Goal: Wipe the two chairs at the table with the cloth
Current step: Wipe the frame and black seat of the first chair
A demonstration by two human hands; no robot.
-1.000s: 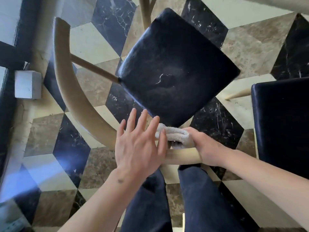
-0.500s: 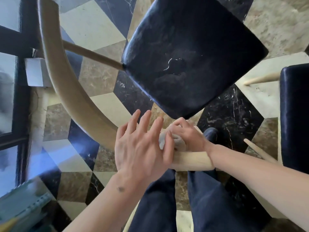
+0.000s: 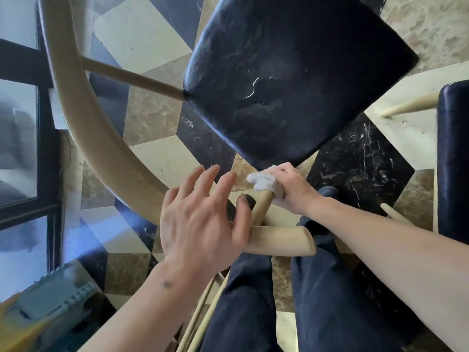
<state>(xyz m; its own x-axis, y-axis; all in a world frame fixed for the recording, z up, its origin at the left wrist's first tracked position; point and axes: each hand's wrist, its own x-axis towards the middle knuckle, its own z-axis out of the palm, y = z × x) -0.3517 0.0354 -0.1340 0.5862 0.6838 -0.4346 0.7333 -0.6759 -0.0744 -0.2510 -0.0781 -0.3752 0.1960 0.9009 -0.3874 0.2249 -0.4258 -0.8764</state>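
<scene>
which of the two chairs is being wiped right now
The left chair, whose whole black seat shows. The right hand presses the cloth around its wooden post; the other chair sits untouched at the right edge.

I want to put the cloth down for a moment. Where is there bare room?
The dark seat is bare. The wooden rail end is clear, right of the left hand. Crowded: the spindle, where the right hand holds the cloth.
</scene>
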